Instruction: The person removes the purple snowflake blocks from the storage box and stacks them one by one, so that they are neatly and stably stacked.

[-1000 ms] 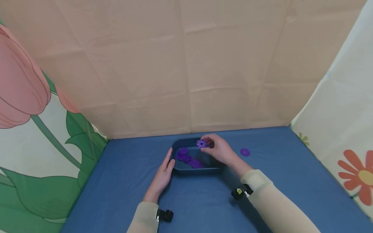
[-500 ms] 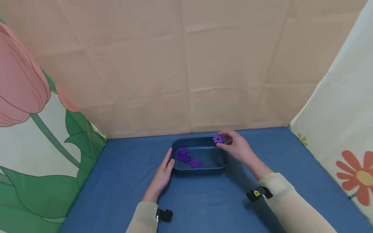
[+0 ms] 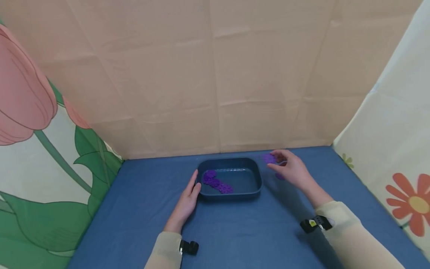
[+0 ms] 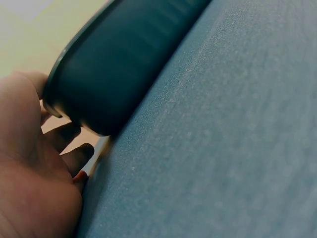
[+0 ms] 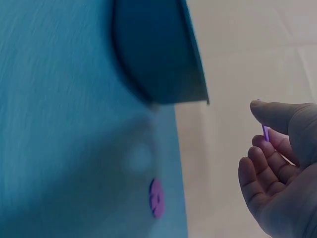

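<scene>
My left hand [image 3: 186, 200] holds the left end of a dark blue rectangular tray [image 3: 235, 195], thumb at the rim and fingers along the outer wall; the left wrist view shows the tray's wall [image 4: 109, 64] close to the fingertips. Right of the tray, my right hand [image 3: 291, 168] pinches a purple flower-shaped disc [image 3: 269, 158] above the table. It shows edge-on as a thin purple strip [image 5: 265, 133] in the right wrist view. A second purple disc [image 3: 279, 176] lies on the table, partly covered by this hand. Several purple discs [image 3: 216, 183] overlap inside the tray's left half.
The blue-covered table [image 3: 221, 231] meets a beige cloth backdrop [image 3: 215, 93] at its far edge. Printed cloths stand at both sides, tulips [image 3: 27, 86] on the left and a red flower [image 3: 418, 203] on the right.
My right hand has moved right with its disc, from over the tray to beyond its right rim, and now partly covers the disc on the table. The left hand stays at the tray.
</scene>
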Demonstrator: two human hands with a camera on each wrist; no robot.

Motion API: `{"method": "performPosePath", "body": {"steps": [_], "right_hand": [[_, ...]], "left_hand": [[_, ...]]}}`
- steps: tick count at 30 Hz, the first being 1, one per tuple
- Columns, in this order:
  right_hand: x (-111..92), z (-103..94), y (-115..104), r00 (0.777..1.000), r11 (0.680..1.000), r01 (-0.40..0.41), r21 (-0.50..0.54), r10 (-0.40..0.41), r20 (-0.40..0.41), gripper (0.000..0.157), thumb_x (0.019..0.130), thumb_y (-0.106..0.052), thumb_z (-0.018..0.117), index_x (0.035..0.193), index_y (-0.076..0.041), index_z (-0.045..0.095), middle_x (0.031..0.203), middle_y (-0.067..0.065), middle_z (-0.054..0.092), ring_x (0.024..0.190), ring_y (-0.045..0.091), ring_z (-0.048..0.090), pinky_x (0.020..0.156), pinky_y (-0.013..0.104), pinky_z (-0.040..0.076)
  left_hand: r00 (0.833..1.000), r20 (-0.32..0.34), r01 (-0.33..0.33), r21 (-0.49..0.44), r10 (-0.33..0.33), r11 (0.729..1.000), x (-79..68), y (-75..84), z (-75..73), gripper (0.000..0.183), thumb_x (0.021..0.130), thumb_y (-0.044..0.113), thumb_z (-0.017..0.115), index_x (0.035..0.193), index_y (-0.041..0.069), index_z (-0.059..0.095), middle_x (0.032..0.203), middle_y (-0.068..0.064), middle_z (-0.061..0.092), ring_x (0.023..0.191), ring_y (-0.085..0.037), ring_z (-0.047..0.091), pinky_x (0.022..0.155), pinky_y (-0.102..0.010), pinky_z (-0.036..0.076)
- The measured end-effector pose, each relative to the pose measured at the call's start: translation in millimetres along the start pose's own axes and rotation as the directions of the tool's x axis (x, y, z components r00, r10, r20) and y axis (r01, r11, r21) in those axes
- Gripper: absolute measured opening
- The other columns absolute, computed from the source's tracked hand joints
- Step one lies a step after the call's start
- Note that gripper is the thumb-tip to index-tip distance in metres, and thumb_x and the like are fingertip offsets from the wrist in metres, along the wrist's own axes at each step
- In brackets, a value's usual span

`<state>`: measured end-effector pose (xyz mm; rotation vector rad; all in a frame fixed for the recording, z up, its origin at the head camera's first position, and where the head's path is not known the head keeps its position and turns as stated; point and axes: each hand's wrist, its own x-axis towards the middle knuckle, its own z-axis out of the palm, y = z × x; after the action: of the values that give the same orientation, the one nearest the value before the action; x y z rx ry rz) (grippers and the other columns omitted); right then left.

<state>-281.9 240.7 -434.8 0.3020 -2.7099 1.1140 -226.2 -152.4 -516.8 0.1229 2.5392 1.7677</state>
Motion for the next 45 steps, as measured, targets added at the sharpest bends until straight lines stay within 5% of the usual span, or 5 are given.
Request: {"method": "performPosePath", "body": {"steps": [9, 21, 30, 37, 45], "right_hand": [[-1, -6.2, 37, 1.0, 0.998, -0.022, -0.053, 0.021, -0.013, 0.047, 0.088, -0.035, 0.074, 0.126, -0.009, 0.059, 0.113, 0.014, 0.062, 0.101, 0.03, 0.057, 0.08, 0.05, 0.049], [-4, -4.8, 68, 0.992, 0.992, -0.093, -0.089, 0.1, 0.077, 0.045, 0.089, -0.032, 0.073, 0.124, -0.007, 0.06, 0.113, 0.016, 0.061, 0.1, 0.031, 0.057, 0.078, 0.047, 0.051], [-5, 3.2, 90, 0.991, 0.994, -0.058, -0.093, 0.068, 0.113, 0.041, 0.088, -0.026, 0.075, 0.118, -0.001, 0.065, 0.107, 0.017, 0.065, 0.095, 0.03, 0.06, 0.078, 0.047, 0.05], [-6, 7.5, 97, 0.987, 0.994, -0.058, -0.091, 0.071, 0.142, 0.044, 0.086, -0.029, 0.076, 0.118, -0.001, 0.066, 0.108, 0.018, 0.063, 0.096, 0.03, 0.057, 0.078, 0.047, 0.048], [-5, 6.1, 96, 0.977, 0.993, -0.072, -0.097, 0.09, 0.193, 0.044, 0.088, -0.027, 0.075, 0.122, -0.001, 0.065, 0.114, 0.019, 0.057, 0.1, 0.033, 0.053, 0.081, 0.05, 0.046]], "left_hand": [[1.0, -0.002, -0.017, -0.001, 0.017, 1.0, 3.7, -0.4, -0.7, 0.054, 0.104, 0.046, 0.039, 0.154, 0.045, 0.018, 0.154, 0.028, 0.016, 0.144, -0.008, 0.013, 0.116, -0.05, 0.015], [1.0, 0.004, -0.021, -0.003, 0.021, 1.0, 1.4, -0.8, -1.5, 0.055, 0.103, 0.05, 0.039, 0.154, 0.045, 0.017, 0.155, 0.028, 0.016, 0.145, -0.009, 0.013, 0.116, -0.05, 0.015], [1.0, 0.007, 0.008, -0.008, -0.008, 1.0, 0.6, -0.9, -0.4, 0.064, 0.095, 0.066, 0.039, 0.153, 0.048, 0.017, 0.153, 0.03, 0.015, 0.144, -0.007, 0.013, 0.117, -0.049, 0.014], [0.999, 0.029, 0.025, -0.011, -0.024, 1.0, 3.1, -2.8, -0.5, 0.055, 0.103, 0.05, 0.037, 0.153, 0.047, 0.014, 0.156, 0.025, 0.013, 0.145, -0.009, 0.01, 0.117, -0.049, 0.012], [1.0, 0.007, 0.012, -0.01, -0.012, 1.0, 1.1, -0.7, -0.4, 0.054, 0.103, 0.049, 0.039, 0.153, 0.048, 0.017, 0.154, 0.028, 0.016, 0.145, -0.008, 0.013, 0.116, -0.05, 0.014]]}}
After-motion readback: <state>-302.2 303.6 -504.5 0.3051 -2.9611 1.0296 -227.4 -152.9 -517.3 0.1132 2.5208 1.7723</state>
